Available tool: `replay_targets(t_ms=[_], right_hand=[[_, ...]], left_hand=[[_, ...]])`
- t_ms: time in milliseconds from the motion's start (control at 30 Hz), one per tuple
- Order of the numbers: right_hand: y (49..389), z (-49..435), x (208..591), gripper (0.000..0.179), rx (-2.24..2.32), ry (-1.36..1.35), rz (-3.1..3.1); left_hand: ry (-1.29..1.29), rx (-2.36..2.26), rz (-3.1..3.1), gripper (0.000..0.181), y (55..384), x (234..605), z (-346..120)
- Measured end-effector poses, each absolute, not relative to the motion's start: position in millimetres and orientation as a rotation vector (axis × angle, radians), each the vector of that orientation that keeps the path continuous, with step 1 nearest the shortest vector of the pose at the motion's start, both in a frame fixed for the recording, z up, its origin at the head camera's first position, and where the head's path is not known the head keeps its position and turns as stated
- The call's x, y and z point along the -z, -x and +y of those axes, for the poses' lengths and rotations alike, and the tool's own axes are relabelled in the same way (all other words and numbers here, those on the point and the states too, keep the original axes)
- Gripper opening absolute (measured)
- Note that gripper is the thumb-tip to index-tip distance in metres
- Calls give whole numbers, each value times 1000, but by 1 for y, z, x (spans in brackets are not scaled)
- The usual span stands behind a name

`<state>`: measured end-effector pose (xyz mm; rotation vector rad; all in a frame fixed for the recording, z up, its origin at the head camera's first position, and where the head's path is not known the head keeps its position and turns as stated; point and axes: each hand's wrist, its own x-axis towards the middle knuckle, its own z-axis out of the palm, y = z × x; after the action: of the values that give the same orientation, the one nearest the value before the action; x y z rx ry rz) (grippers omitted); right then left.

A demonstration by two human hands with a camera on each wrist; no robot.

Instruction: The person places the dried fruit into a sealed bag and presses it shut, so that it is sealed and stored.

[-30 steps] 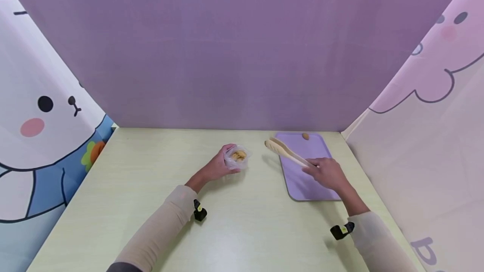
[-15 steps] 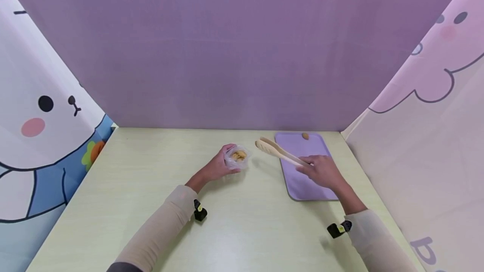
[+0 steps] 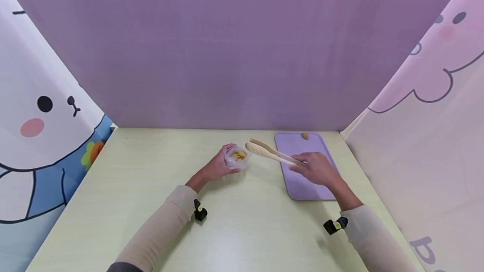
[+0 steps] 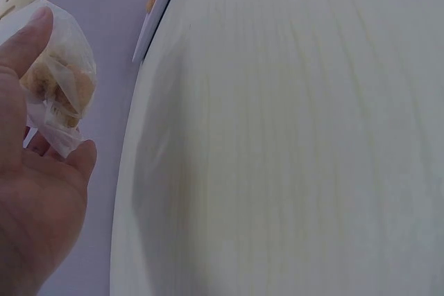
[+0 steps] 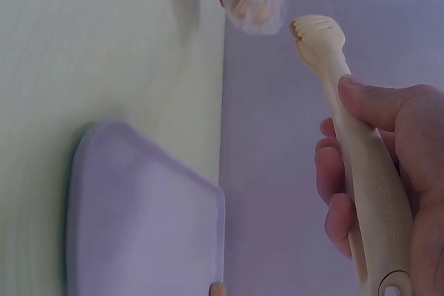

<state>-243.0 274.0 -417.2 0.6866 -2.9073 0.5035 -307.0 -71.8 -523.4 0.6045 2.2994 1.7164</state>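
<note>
My left hand (image 3: 216,167) grips a clear plastic bag (image 3: 245,163) from its left side, thumb and fingers curled around it. Several golden-brown pieces (image 3: 238,155) show through the bag's open top. In my right hand (image 3: 319,169) are cream-coloured tongs (image 5: 371,185), gripped along their arms and pointing left. A small brown piece (image 5: 295,30) shows between the nearly closed tong tips, largely hidden by them. In the head view the tips come right up to the bag's right edge.
A purple tray (image 3: 304,186) lies on the pale wooden table (image 3: 234,230) beneath my right hand. Near its far edge sits one small brown, almond-shaped piece (image 3: 305,136). A purple panel (image 3: 242,53) stands behind the table, with printed cartoon sheets at both sides.
My right hand has moved left with the tongs, bringing their tips from beside the tray to the bag's edge. The left hand and bag have stayed in place.
</note>
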Motion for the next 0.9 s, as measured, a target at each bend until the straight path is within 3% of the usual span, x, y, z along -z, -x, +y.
replay_targets(t_ms=[367, 900], right_hand=[[244, 262, 410, 33, -480, -769, -2888], [246, 261, 408, 39, -545, -684, -2934]], left_hand=[[-613, -1717, 2295, 92, 308, 524, -71], [-612, -1706, 2323, 92, 307, 522, -71]])
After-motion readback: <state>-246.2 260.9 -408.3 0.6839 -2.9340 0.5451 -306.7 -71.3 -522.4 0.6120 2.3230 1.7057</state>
